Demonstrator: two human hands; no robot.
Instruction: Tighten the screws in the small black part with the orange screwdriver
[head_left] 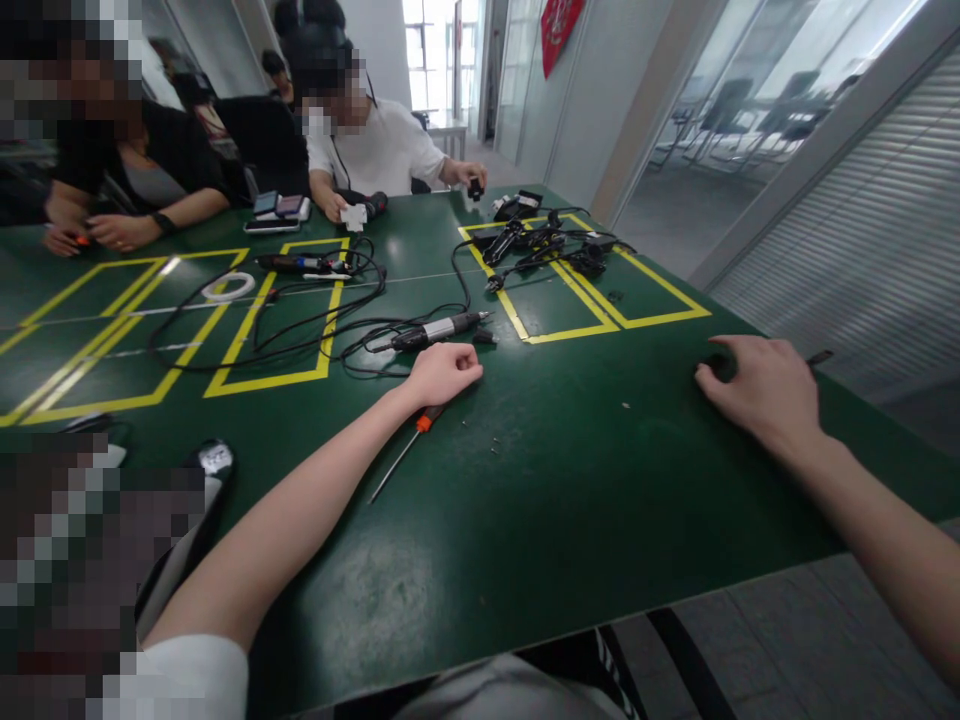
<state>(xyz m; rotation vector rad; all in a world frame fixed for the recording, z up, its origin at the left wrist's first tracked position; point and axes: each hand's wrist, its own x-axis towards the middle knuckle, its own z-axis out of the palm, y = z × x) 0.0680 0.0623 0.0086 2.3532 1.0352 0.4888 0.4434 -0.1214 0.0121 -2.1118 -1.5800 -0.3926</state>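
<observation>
My left hand (448, 374) rests at the middle of the green table, fingers curled; whatever they may hold is hidden. Below it lies a screwdriver (397, 460) with an orange collar, its handle partly covered by the hand. Just beyond is a grey-and-black electric screwdriver (439, 329) with a cable. A few tiny screws (495, 441) lie to the right of the screwdriver. Over at the table's right side, my right hand (776, 392) is curled with thumb and forefinger forming a ring around something dark. A thin dark tip (821, 357) pokes out behind that hand.
Yellow tape (577, 333) marks boxes on the green table (585, 520). Black cabled parts (525, 245) are heaped at the far right. Another electric screwdriver (300, 263) and a white ring (229, 288) lie at the left. A person in white (390, 140) and another in black (176, 150) sit opposite.
</observation>
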